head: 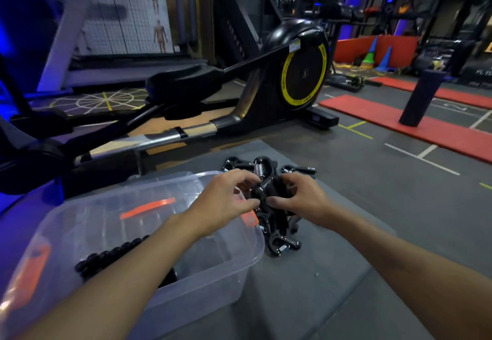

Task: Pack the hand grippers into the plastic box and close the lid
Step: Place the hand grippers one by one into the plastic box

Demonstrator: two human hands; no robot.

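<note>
Presently clamped on one black hand gripper with a steel coil spring (266,189): left hand (226,201) curled round its left side, right hand (300,197) curled round its right. Held just above a heap of like black hand grippers (279,236) on the grey padded surface (306,299), with more of the heap beyond the fingers, towards the far edge. Just left of the heap, a clear plastic box with orange latches (239,273), top seemingly open, left forearm crossing above it. Something dark low inside, too dim to name. Lid not made out as a separate piece.

Judged as the packing step, early or midway at best, with most grippers seemingly outside the box. Next move likely calling for a lift clear of the tangle, with care against hooking neighbouring springs and handles. After that, a short carry left over the rim and a set-down inside; lid last.

Beyond the surface, dark gym floor with painted lines, red floor mats (439,134) and an upright black cylinder (420,97) on one of them. Further back, a black elliptical trainer with a yellow-ringed flywheel (303,73), blue and green cones (378,55) far right, a treadmill (66,33) and anatomy posters (159,31) at the left, all under blue light.
</note>
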